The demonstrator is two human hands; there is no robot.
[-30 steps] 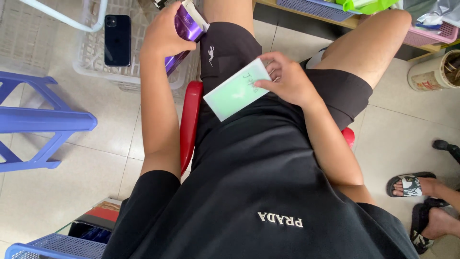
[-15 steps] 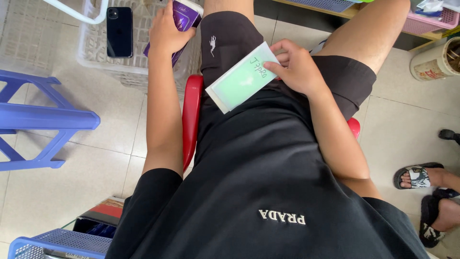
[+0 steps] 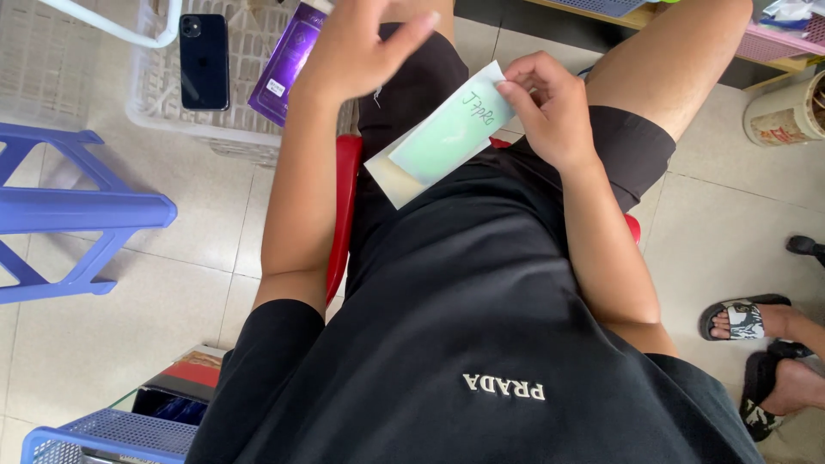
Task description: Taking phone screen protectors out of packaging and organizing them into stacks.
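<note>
I sit on a red stool in a black shirt and black shorts. My right hand pinches the top corner of a flat pale green packet with a white backing, which rests slanted across my lap. My left hand hovers open above my left thigh with its fingers spread and holds nothing. Just left of that hand, a purple box lies in a white plastic basket. A black phone lies face down in the same basket.
A blue plastic stool stands on the tiled floor at the left. A blue basket sits at the bottom left. Another person's sandalled feet are at the right. A round tin and a pink basket are at the upper right.
My left hand has let go of the purple box, which now lies in the white basket, and the hand has opened. My right hand keeps the green packet, shifted slightly up.
</note>
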